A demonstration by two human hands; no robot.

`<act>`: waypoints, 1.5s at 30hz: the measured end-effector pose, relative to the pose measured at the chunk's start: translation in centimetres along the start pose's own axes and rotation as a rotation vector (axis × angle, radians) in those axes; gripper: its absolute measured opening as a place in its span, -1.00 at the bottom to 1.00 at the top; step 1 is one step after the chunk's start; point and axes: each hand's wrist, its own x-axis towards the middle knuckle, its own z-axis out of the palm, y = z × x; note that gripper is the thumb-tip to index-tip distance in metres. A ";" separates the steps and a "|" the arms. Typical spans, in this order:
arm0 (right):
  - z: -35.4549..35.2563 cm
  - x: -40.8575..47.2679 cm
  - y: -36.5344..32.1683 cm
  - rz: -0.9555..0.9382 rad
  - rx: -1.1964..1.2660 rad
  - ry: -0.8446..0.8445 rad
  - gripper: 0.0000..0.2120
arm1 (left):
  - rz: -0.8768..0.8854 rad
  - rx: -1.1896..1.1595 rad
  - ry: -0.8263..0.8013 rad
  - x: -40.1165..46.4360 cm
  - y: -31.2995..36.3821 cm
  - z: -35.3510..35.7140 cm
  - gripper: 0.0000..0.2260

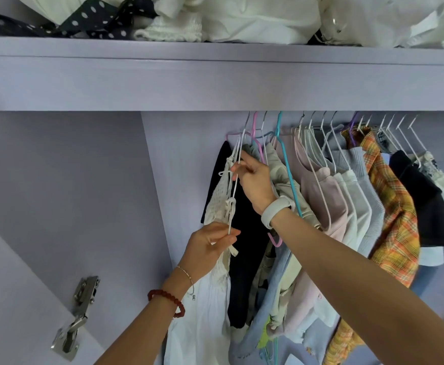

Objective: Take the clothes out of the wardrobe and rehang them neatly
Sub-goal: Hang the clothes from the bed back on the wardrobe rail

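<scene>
A white lace-topped dress (pixel 202 312) hangs at the left end of the wardrobe rail on a white wire hanger (pixel 238 148). My left hand (pixel 210 248) pinches the dress's thin white strap low down, below a knot. My right hand (pixel 255 180), with a white watch on its wrist, pinches the same strap higher up, near the hanger's neck. Right of it hang a black garment (pixel 244 259), beige and pink tops (pixel 318 196), an orange plaid shirt (pixel 397 217) and a black top (pixel 426 206), all on wire hangers.
A lilac shelf (pixel 215 77) runs above the rail, piled with white clothes (pixel 242 19) and a navy polka-dot piece (pixel 89 17). The wardrobe's side wall (pixel 70 180) stands on the left. A metal door hinge (pixel 78 320) sits at the lower left.
</scene>
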 end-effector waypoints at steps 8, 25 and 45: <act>0.8 1.2 -0.5 0.031 0.031 0.004 -0.53 | -0.014 -0.031 0.042 1.0 0.0 -0.9 -0.78; 2.1 2.3 -1.7 0.011 0.072 0.021 -0.64 | 0.049 -0.056 0.039 1.4 1.9 -1.8 -0.72; 1.7 0.4 -2.5 0.120 0.252 -0.065 -0.65 | 0.026 -0.115 -0.009 -0.4 3.8 -2.1 -0.76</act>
